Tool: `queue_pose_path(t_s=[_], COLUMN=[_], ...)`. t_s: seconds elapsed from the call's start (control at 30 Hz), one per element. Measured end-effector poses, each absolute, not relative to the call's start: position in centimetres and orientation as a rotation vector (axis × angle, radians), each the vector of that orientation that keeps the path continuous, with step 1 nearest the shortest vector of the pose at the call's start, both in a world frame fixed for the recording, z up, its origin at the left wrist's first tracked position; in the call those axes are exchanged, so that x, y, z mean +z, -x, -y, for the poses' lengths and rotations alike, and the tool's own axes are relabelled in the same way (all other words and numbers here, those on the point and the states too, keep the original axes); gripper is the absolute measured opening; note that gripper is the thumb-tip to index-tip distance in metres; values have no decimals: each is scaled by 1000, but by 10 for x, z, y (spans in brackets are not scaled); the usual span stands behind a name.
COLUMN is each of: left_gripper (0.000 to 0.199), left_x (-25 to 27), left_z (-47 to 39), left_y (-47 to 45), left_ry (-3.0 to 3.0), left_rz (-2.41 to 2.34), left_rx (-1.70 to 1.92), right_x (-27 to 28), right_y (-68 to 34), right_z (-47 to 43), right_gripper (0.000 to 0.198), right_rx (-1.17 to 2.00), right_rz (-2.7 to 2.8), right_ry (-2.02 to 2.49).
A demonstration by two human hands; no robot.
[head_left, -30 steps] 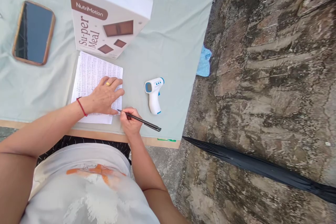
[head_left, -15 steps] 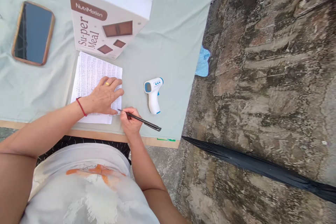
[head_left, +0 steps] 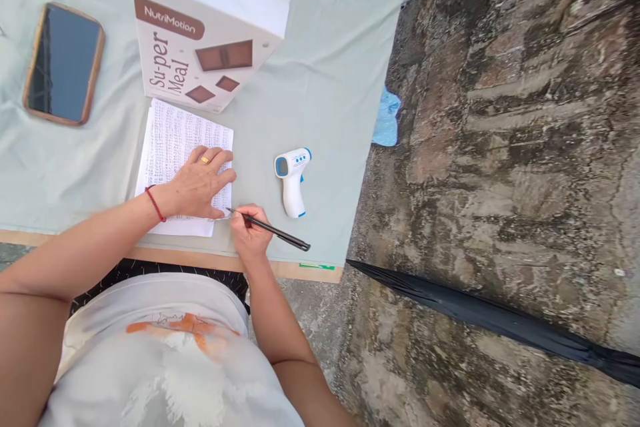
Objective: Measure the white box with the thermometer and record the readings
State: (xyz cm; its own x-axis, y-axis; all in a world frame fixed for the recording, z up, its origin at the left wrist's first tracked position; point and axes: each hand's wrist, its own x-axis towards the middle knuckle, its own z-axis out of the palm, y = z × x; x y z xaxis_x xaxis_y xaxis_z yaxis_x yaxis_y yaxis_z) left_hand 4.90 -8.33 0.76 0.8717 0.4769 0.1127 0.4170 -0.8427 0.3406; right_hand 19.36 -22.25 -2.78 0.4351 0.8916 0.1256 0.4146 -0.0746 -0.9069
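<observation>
Left hand (head_left: 197, 185) lies flat on the written sheet (head_left: 173, 140) at center-left of the frame, fingers spread. Right hand (head_left: 249, 235) pinches a black pen (head_left: 270, 231), tip at the sheet's lower right corner. A thermometer gun (head_left: 291, 178) sits just right on the counter (head_left: 320, 80).

right hand (head_left: 250, 235) holds pen (head_left: 270, 230) at paper (head_left: 173, 140).

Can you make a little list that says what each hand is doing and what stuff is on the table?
left hand: flat on the paper, ring on one finger
right hand: holds a pen, tip at the paper's edge
box: stands behind the paper
thermometer: lies right of the paper
phone: far left, screen dark
table: covered by a pale green cloth
</observation>
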Motion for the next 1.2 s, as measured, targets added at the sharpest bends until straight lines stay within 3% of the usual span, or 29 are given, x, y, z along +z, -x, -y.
queue_pose_path(t_s=[1.2], left_gripper=[58], left_x=[2], left_z=[83], left_y=[-48], left_ry=[-2686], left_rz=[-647], left_rx=[337], right_x=[-34], right_y=[-195], right_z=[223], right_gripper=[8], right_rx=[596], right_rz=[1123], right_ry=[1707])
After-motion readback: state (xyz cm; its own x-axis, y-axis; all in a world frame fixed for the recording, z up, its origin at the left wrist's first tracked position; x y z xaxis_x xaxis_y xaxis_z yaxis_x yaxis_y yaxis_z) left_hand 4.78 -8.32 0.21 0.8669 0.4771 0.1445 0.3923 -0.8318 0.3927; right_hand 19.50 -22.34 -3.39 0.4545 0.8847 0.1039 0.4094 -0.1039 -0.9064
